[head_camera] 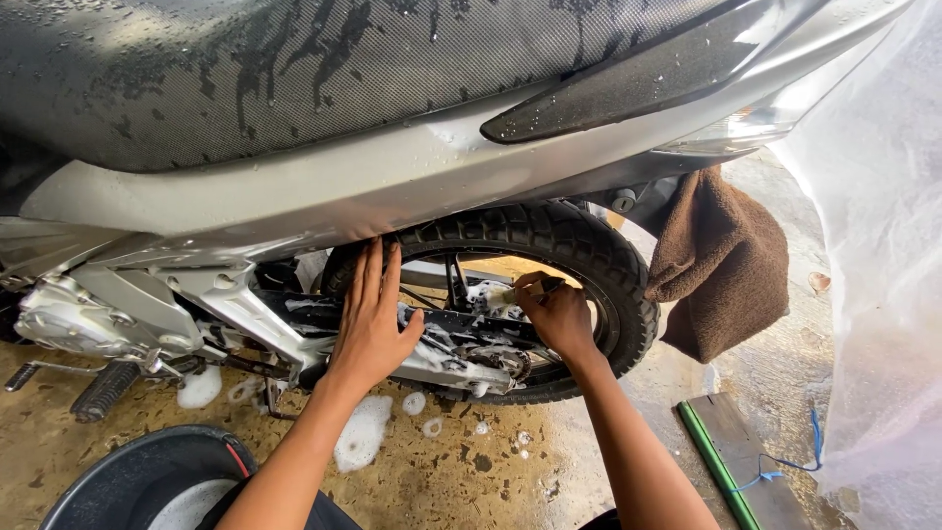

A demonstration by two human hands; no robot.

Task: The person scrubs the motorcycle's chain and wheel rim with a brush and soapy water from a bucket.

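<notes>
Left of the rear wheel we see a dark basin and foam on the wet floor. Our left hand lies open and flat against the wheel's front edge. Our right hand grips a small brush at its soapy hub. A brown towel hangs right of the wheel.
</notes>
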